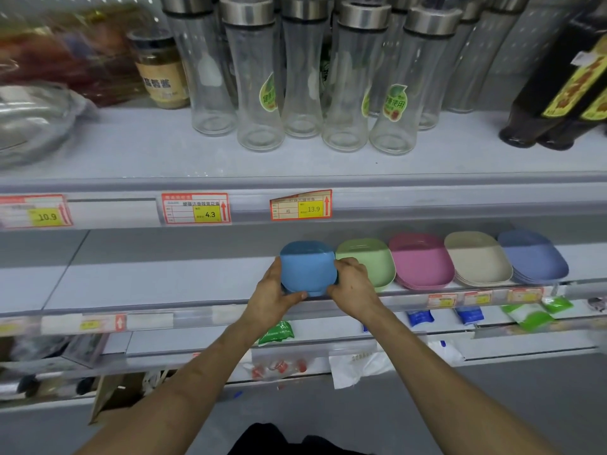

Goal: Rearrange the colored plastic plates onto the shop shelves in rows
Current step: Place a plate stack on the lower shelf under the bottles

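Both hands are on the blue stack, right at the front edge of the middle shelf. The left hand grips its left side, fingers curled round the rim and thumb running along the near edge. The right hand clasps the right side, fingers wrapped over the rim. The stack looks tipped a little toward me; I cannot tell whether it sits flat on the shelf.

Just beside it on the right, touching or nearly so, is the green stack, partly behind the right hand. Then the row runs along the front edge: the pink stack, the cream stack and the navy stack toward the right end, each close against its neighbour.

Price tags hang on the front lip of the upper shelf. Up there, glass bottles with steel caps crowd the middle, a jar stands to their left, and dark bottles lean at the right end.
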{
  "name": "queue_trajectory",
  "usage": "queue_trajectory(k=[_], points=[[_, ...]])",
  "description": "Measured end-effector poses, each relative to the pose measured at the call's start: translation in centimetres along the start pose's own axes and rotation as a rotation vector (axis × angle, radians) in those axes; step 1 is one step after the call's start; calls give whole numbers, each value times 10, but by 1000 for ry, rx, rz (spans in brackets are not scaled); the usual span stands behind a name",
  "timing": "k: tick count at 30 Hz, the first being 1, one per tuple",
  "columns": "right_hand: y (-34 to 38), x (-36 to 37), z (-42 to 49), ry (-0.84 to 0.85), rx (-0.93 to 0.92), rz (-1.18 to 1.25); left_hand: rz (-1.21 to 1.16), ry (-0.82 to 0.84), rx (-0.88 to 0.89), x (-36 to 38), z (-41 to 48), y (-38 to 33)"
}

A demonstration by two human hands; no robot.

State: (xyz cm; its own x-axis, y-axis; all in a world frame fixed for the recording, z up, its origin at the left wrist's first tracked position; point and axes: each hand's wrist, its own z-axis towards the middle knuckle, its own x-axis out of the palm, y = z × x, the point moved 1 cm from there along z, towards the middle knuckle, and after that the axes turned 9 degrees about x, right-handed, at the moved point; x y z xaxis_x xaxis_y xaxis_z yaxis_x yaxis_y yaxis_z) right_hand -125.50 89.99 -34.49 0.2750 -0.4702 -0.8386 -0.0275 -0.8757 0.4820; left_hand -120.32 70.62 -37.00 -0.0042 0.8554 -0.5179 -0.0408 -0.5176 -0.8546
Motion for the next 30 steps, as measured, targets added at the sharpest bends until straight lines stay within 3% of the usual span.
queue_trajectory(k=[10,15,21,30], points=[[5,-1,3,31,70,-9,12,37,1,-3,-2,-2],[9,-12,-1,-23,9,91,74,41,-76,-12,-8,-8],[22,-32,6,2,-104,162,126,-121,-207,-21,-25,-15],[81,-20,-30,362,-499,188,175,-465,-306,-40,-112,-46]])
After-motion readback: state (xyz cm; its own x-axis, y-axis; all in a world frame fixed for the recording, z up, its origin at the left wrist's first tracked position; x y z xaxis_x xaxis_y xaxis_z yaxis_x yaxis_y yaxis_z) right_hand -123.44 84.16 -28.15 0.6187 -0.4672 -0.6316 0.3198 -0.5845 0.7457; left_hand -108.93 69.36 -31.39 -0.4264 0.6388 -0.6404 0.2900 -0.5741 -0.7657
